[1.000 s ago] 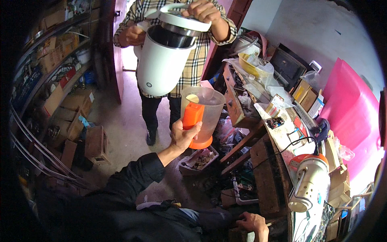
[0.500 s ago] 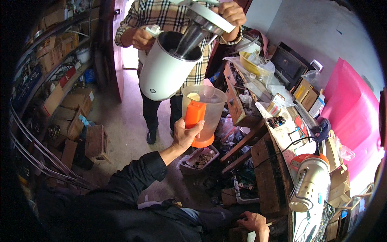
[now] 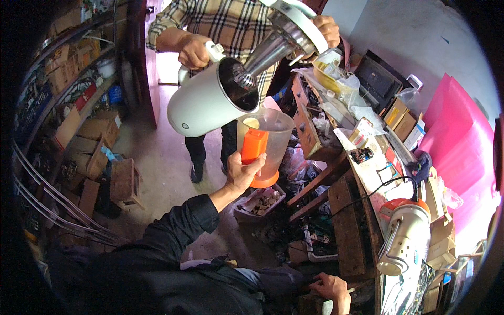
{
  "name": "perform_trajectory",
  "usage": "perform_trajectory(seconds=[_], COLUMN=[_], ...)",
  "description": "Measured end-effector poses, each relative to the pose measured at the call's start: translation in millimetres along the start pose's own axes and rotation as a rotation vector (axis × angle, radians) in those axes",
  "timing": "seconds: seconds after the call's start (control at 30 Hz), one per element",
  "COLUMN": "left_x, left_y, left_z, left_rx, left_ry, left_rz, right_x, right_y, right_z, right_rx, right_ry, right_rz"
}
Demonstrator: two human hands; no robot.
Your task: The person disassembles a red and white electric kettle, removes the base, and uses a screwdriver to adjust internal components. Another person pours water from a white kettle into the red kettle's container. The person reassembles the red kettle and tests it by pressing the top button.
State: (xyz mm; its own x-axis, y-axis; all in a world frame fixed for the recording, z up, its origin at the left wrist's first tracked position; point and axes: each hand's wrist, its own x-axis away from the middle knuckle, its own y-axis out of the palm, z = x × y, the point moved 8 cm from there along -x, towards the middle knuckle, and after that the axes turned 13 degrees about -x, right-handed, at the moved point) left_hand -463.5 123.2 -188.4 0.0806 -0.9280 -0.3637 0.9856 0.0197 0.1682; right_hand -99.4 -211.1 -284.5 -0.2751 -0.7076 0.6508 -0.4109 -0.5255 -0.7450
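My left hand [image 3: 242, 173] is wrapped round the orange handle [image 3: 254, 145] of a clear plastic pitcher [image 3: 279, 139] with an orange base, holding it upright. Beyond it, a person in a plaid shirt tilts the white jug of a soymilk maker [image 3: 202, 102], its dark mouth close to the pitcher's rim. That person's other hand holds the white lid [image 3: 302, 23], whose metal shaft [image 3: 268, 52] reaches into the jug. Low at the right, my right hand [image 3: 332, 287] rests on dark cloth with loosely bent fingers, apparently holding nothing.
At right a cluttered workbench [image 3: 362, 181] carries a metal cylindrical device [image 3: 404, 239] on a cord. Behind it stands a pink sheet [image 3: 454, 131]. A box of scraps [image 3: 262, 202] sits on the floor below the pitcher. Shelves with cartons [image 3: 65, 73] and a wooden stool [image 3: 125, 184] are at left.
The person has tilted the jug further, its base swinging left and its mouth toward the pitcher. The lid with its shaft has moved right and partly out of the jug. My hands have barely moved.
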Motion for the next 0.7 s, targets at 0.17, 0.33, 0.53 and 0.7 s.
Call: perform_trajectory(seconds=[0.17, 0.33, 0.53, 0.7], left_x=[2, 0, 6, 14], left_y=[-4, -8, -14, -22], left_z=[-12, -18, -12, -7], left_rx=[-0.017, -0.063, -0.066, -0.063], left_ry=[-0.007, -0.017, 0.014, 0.024], left_rz=[0.034, 0.038, 0.051, 0.049], right_x=[5, 10, 11, 13], right_y=[-3, -7, -7, -9], right_z=[-8, -13, -14, -17], right_rx=[-0.008, -0.004, -0.036, -0.032], right_ry=[-0.052, -0.015, -0.013, -0.053], right_rz=[0.044, 0.048, 0.047, 0.085])
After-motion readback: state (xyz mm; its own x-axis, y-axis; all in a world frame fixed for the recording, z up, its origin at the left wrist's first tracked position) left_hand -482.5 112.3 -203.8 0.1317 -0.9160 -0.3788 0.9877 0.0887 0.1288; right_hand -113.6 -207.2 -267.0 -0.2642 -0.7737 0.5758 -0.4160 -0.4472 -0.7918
